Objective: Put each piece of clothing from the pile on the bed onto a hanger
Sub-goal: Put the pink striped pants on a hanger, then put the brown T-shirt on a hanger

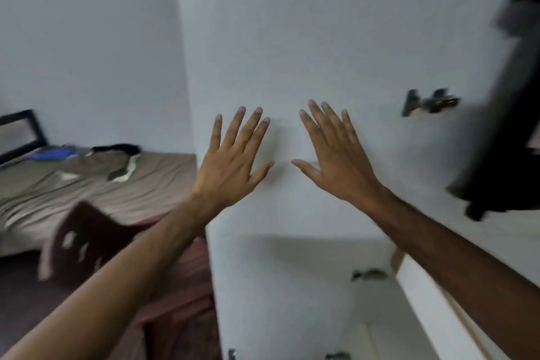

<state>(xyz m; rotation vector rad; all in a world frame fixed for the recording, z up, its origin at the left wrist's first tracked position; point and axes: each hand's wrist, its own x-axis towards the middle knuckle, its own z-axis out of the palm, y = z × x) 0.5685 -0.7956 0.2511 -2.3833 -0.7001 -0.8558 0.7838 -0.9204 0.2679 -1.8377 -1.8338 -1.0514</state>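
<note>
Facing two spread hands: left hand (230, 164), right hand (336, 164)

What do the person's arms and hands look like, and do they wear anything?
The left hand and right hand are bare: no gloves, and no rings, watch or bracelets show. Both forearms are bare as far as the picture shows, with no sleeves in view. The fingers are long and slim, with short nails.

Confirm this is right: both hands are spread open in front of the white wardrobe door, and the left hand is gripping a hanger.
Not right. The head view shows the left hand holding nothing; no hanger is in it. Both it and the right hand are spread open before the white wardrobe door.
</note>
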